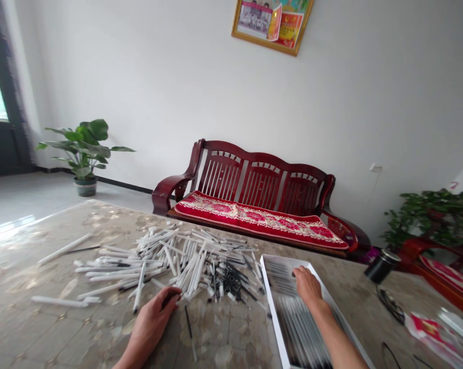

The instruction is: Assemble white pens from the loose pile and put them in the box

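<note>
My left hand [154,315] is at the near edge of a loose pile of white pen barrels [193,269], its fingers curled together; anything between them is hidden. A thin dark pen refill [188,325] lies just to its right. Black pen caps [233,279] are heaped at the pile's right side. My right hand [309,287] reaches into a shallow white box [274,318], fingers bent down over its contents. Rows of slim greyish pens [298,325] lie in the box, blurred. Whether the right fingers grip one is unclear.
A patterned cover spreads over the table [20,338]. Several barrels [60,301] lie apart at the left. Right of the box are a black cylinder [382,265], a dark cable [391,305] and plastic packets [431,333]. Behind the table stands a red wooden bench [250,177].
</note>
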Demonstrator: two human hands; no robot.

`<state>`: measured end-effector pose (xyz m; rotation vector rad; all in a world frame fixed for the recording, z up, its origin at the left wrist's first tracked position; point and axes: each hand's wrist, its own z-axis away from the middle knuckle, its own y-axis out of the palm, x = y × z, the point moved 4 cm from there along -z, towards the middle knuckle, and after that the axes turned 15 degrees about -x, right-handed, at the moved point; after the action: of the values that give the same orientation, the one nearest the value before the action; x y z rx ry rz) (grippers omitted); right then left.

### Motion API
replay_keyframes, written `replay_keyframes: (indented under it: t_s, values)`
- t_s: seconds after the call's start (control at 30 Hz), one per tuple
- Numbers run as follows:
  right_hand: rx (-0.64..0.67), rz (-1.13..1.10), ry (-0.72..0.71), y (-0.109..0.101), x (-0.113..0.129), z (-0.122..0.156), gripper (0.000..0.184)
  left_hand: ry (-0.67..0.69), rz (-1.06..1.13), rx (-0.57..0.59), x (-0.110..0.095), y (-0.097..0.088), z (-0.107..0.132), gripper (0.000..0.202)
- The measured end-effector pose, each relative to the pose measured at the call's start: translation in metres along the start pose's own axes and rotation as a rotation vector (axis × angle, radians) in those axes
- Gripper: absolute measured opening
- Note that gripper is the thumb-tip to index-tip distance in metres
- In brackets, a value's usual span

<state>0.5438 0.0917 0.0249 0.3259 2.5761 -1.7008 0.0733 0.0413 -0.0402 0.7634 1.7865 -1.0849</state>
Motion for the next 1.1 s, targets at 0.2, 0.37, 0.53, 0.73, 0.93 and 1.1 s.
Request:
replay_keyframes:
  t_s: [0.2,0.37,0.53,0.73,0.93,1.1]
  values:
    - [0.011,0.022,-0.105,-0.002,0.016,-0.002,0.020,-0.001,0.011,-0.002,-0.002,-0.001,0.000,0.026]
    - [0.010,0.061,-0.131,0.001,0.031,-0.003,0.025,0.002,0.011,-0.012,-0.002,-0.001,0.001,0.027]
    - [0.001,0.081,-0.177,-0.002,0.036,-0.002,0.037,0.006,-0.004,-0.007,0.000,-0.001,0.000,0.027]
    - [0.012,0.050,-0.165,0.001,0.036,-0.004,0.037,0.002,0.002,-0.007,-0.001,-0.001,0.000,0.027]
    - [-0.004,-0.122,-0.026,-0.004,0.022,-0.003,0.035,0.009,0.012,-0.024,-0.007,-0.003,0.001,0.025]
    - [-0.016,-0.378,0.291,-0.007,-0.001,0.001,0.028,-0.001,0.022,-0.016,-0.007,-0.002,0.000,0.025]
